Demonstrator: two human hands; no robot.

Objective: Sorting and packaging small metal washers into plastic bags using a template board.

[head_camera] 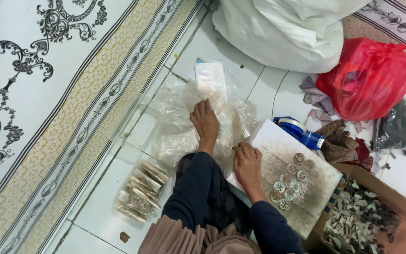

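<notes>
White floor tiles (pixel 240 80) run between a patterned carpet (pixel 48 94) on the left and a white sack (pixel 283 33) and red plastic bag (pixel 367 77) at the far right. On a heap of clear plastic bags (pixel 179 117) lies the left hand (pixel 205 121), flat and open, palm down. Just right of it, the right hand (pixel 246 164) rests with curled fingers on the near-left edge of a worn white board (pixel 278 141), gripping nothing visible. Round decorated buttons (pixel 290 181) lie on the board near that hand. A blue tape dispenser (pixel 299 131) sits just beyond. Packed bundles (pixel 142 190) lie at the near left; a cardboard box (pixel 391 193) of scraps stands near right.
</notes>
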